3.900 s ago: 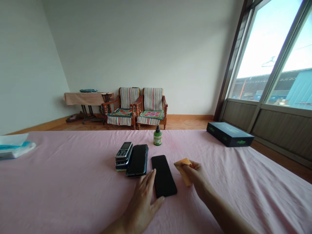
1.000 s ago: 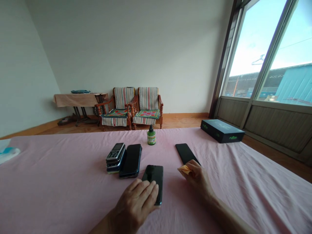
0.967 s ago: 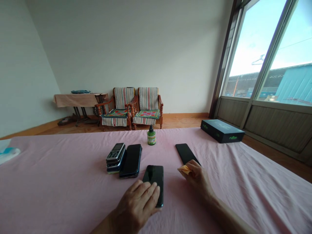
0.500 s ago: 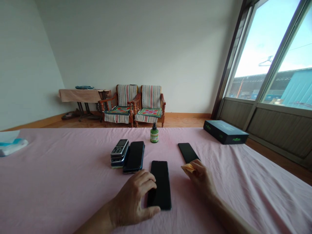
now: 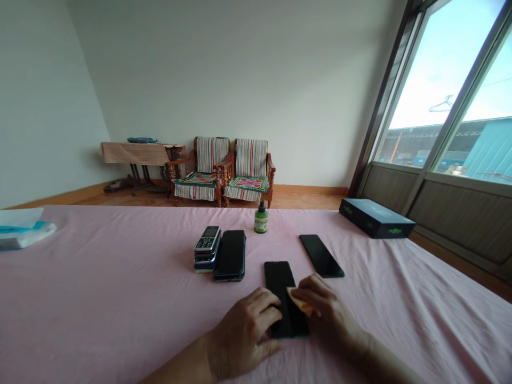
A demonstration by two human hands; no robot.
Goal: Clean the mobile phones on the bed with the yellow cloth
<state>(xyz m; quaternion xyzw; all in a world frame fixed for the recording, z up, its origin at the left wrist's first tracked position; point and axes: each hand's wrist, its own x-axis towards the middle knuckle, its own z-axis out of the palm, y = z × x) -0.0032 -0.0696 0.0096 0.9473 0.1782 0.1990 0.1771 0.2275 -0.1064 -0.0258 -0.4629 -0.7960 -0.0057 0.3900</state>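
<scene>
A black smartphone point(image 5: 280, 274) lies flat on the pink cloth in front of me, tilted slightly. My left hand point(image 5: 250, 330) grips its left side, fingers curled over the edge and thumb near the bottom end. In my right hand point(image 5: 330, 314) is a small folded yellow cloth point(image 5: 301, 304), pinched and pressed against the right part of the screen. A second black smartphone point(image 5: 322, 256) lies beyond my right hand. To the left, a stack of phones with a silver keypad phone point(image 5: 208, 240) on top stands beside a stack of dark smartphones point(image 5: 231, 255).
A green pump bottle point(image 5: 261, 220) stands near the far edge of the pink tablecloth point(image 5: 120, 277). At the right back lies a black box point(image 5: 376, 217); at the far left, a tissue pack point(image 5: 26, 234). Two wooden armchairs point(image 5: 248, 165) stand by the wall.
My right hand has come left with the cloth, from beside the second smartphone onto the one in front of me. That phone and my left hand have shifted right, and the phone is turned a little.
</scene>
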